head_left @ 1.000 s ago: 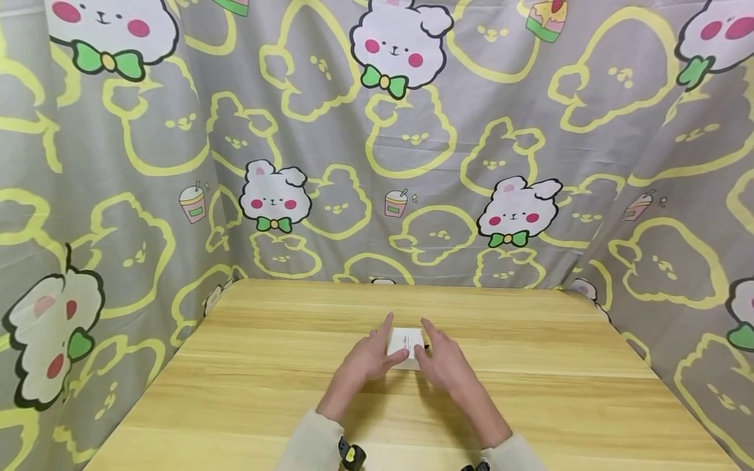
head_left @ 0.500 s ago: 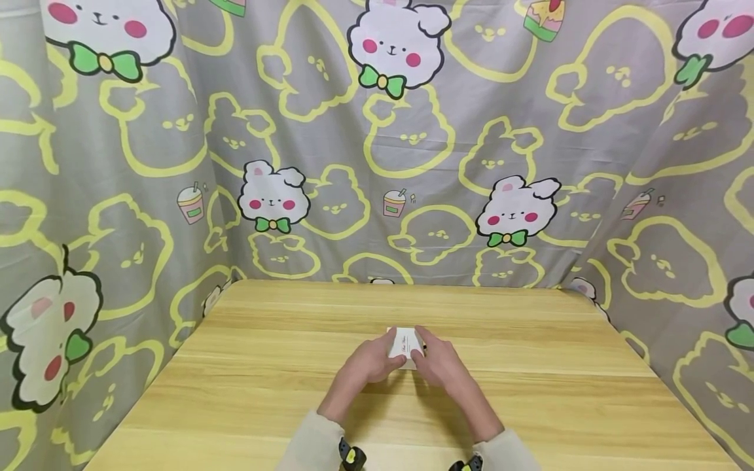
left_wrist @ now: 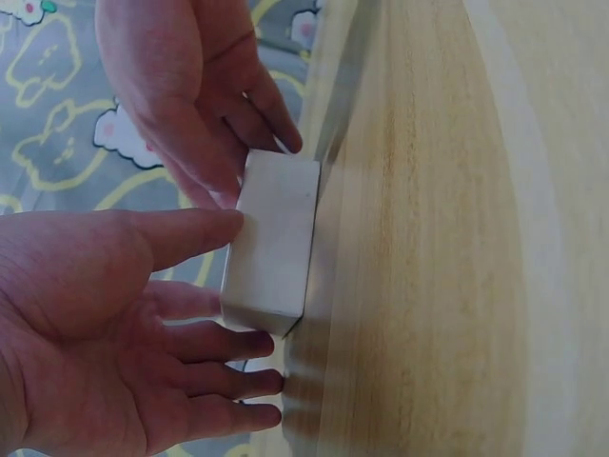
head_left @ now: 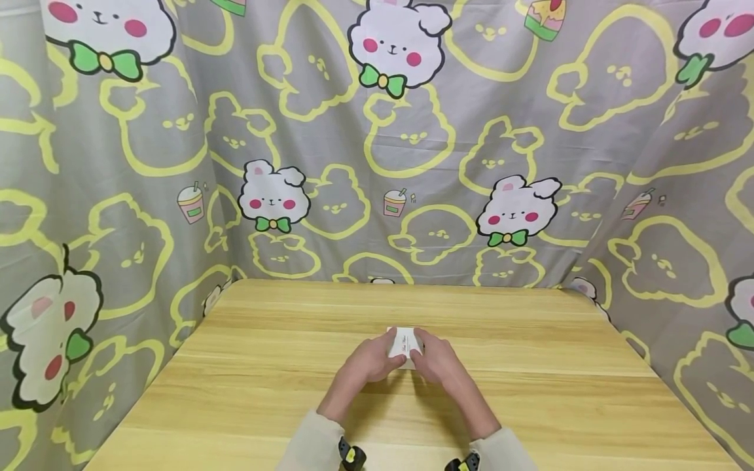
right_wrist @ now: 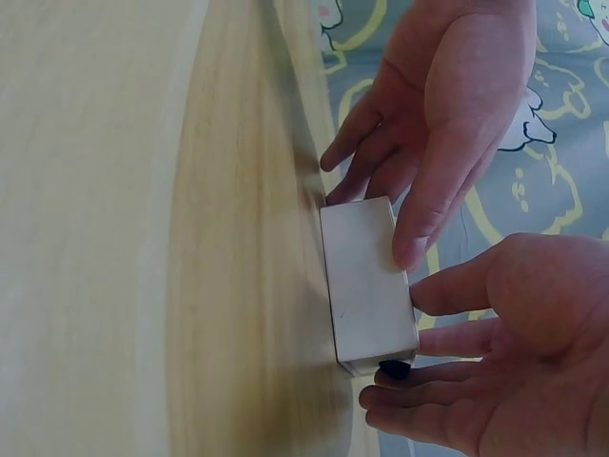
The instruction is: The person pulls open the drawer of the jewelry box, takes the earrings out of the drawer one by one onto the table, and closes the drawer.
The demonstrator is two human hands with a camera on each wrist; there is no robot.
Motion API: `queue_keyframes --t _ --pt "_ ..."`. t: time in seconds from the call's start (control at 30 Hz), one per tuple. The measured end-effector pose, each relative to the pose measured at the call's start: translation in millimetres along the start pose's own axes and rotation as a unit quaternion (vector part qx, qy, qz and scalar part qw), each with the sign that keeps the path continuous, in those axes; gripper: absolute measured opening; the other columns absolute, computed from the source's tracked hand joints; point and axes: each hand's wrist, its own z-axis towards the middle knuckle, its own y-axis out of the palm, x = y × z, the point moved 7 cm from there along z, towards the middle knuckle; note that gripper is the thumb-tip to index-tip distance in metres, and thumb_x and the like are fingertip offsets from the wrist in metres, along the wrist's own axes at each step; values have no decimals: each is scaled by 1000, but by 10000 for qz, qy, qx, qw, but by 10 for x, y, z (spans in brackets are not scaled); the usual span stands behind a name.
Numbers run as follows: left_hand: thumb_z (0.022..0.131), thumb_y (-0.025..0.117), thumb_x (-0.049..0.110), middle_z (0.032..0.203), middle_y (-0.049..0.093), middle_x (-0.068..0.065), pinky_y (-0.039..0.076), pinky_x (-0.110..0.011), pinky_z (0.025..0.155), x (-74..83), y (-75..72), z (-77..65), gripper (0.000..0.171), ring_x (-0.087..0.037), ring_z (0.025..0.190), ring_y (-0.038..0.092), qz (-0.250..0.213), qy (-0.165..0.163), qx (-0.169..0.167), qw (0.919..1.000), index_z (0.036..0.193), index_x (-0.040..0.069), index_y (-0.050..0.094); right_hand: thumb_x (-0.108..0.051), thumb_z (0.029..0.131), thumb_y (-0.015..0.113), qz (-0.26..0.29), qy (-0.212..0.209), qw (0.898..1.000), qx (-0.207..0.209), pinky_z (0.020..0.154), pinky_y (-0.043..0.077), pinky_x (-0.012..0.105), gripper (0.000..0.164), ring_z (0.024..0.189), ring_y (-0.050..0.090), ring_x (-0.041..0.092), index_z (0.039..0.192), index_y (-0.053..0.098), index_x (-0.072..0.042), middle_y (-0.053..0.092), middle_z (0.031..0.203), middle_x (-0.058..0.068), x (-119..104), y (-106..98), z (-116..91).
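Note:
A small white box (head_left: 405, 344) with dark printed lettering on top rests on the wooden table between both hands. My left hand (head_left: 370, 360) holds its left side, thumb at the near top edge and index finger toward the far corner. Opposite it, my right hand (head_left: 439, 360) grips the right side in the same way. In the left wrist view the box's plain side (left_wrist: 275, 233) faces the camera, and the other fingers of the left hand are spread below it. A small black piece (right_wrist: 395, 368) shows at the box's end in the right wrist view; its kind is unclear.
The light wooden table (head_left: 530, 340) stretches around the hands on every side. A grey curtain (head_left: 330, 144) printed with cartoon animals hangs behind it and along both sides. Dark wrist devices with yellow marks sit at both pale sleeves (head_left: 312, 441).
The index fingers, stretched up beyond the box a second ago, have come down onto its sides near the far corners. The box stays in place. Since half a second ago the hands barely move.

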Motion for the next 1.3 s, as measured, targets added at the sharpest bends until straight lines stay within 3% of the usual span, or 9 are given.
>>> queue_keyframes --t 0.33,0.7,0.8,1.03,1.3 --pt "99 66 33 117 68 -22 38 -31 55 5 -14 -14 71 -21 66 50 -17 31 49 10000 156 4 37 -12 97 61 215 81 9997 -56 56 47 29 54 64 59 17 146 48 5 69 109 24 -16 -13 -22" --pt "98 68 32 128 66 -23 43 -34 64 17 -34 -20 70 -25 82 55 60 114 88 9999 155 3 39 -15 96 64 6 73 10000 -46 77 54 41 53 82 63 23 145 51 3 68 122 25 5 -27 -4" --pt "97 69 31 127 66 -22 45 -36 68 29 -40 -25 69 -25 85 55 85 94 51 9999 154 3 41 -14 95 66 15 41 10000 -47 75 54 41 53 81 63 22 143 53 3 70 116 23 -1 -41 -14" --pt "96 72 30 108 66 -17 42 -34 64 34 -42 -50 69 -23 79 54 82 -50 -95 9999 153 4 42 -13 93 69 171 103 9996 -199 63 48 31 49 74 60 18 137 56 3 71 98 15 -17 -66 -48" --pt "96 71 29 92 60 -11 38 -32 59 54 -57 -88 65 -21 72 52 -18 -64 -261 9996 150 5 44 -11 92 71 332 109 9989 -314 59 47 29 44 69 60 17 131 58 3 68 90 11 -30 -81 -78"
